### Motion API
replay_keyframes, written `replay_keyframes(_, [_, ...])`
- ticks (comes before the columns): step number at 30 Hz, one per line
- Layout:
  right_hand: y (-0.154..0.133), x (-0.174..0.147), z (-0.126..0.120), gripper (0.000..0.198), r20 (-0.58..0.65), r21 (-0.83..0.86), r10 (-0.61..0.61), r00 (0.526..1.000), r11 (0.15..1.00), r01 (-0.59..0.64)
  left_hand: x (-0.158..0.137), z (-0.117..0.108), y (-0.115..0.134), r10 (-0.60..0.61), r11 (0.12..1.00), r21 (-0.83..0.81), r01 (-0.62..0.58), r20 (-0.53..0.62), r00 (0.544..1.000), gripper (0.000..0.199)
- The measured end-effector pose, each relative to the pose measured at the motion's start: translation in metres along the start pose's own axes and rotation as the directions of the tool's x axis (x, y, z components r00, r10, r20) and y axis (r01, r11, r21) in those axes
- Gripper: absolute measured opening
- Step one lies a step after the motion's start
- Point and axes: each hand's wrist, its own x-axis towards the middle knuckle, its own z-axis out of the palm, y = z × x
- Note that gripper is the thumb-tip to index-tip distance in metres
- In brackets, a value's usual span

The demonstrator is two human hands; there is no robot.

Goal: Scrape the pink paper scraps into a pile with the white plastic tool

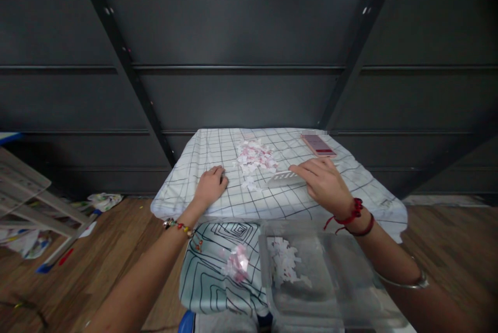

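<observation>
Head view: the right hand (324,182) is pinching a white perforated sheet (285,179) at its near right end, thumb and fingers closing together on it. The sheet is tilting over a white tablecloth (225,141) with a black grid, its far end pointing left toward a few loose white scraps (250,183). Whether its lower edge is touching the cloth, I cannot tell. Just beyond, a heap of white and pink scraps (256,155) is lying near the middle of the table. The left hand (212,186) is resting on the cloth to the left of the heap, holding nothing, its thumb standing apart from its loosely bent fingers. A pink-edged phone (319,145) is lying beyond the right hand. On the near side of the table, a clear plastic tub (330,291) is holding white cut-out pieces (286,263) at its left side. Left of the tub, a pale teal, black-lined fabric (212,271) is bearing a shiny pink bundle (237,263).
</observation>
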Motion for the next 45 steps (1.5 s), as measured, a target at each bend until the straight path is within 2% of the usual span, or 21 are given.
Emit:
replay_keyframes(6, [-0.001, 0.003, 0.007, 0.041, 0.013, -0.009, -0.019, 1.0, 1.0, 0.019, 0.0, 0.002, -0.001, -0.006, 1.0, 0.004, 0.007, -0.006, 1.0, 0.028])
replay_keyframes(13, [0.002, 0.001, 0.003, 0.042, -0.012, 0.004, 0.01, 1.0, 1.0, -0.01, 0.0, 0.003, -0.002, -0.012, 1.0, -0.013, 0.011, -0.012, 1.0, 0.028])
replay_keyframes(19, [-0.006, 0.01, 0.006, 0.039, -0.001, 0.011, -0.055, 0.998, 0.998, 0.055, 0.0, 0.002, -0.002, -0.004, 1.0, -0.001, 0.004, -0.012, 1.0, 0.028])
replay_keyframes(24, [-0.001, 0.008, 0.01, 0.037, 0.007, -0.038, -0.017, 1.0, 0.999, 0.017, 0.0, 0.003, -0.003, 0.002, 1.0, 0.003, -0.002, -0.013, 1.0, 0.028])
replay_keyframes(27, [0.001, 0.006, 0.009, 0.038, -0.03, -0.033, 0.001, 1.0, 0.999, -0.002, 0.0, 0.003, -0.003, 0.004, 1.0, 0.001, -0.004, -0.011, 1.0, 0.027])
replay_keyframes(33, [-0.004, 0.01, 0.009, 0.036, -0.01, -0.014, -0.036, 0.999, 0.999, 0.036, 0.0, 0.002, -0.002, 0.008, 1.0, 0.001, -0.008, -0.016, 1.0, 0.027])
replay_keyframes(41, [0.001, 0.007, 0.012, 0.038, -0.022, -0.028, 0.006, 1.0, 1.0, -0.006, 0.0, 0.004, -0.003, 0.01, 1.0, 0.007, -0.01, -0.02, 1.0, 0.028])
replay_keyframes(45, [0.003, 0.01, 0.014, 0.038, -0.014, -0.004, -0.036, 0.999, 0.999, 0.035, 0.0, 0.004, -0.003, 0.011, 1.0, 0.007, -0.01, -0.022, 1.0, 0.027])
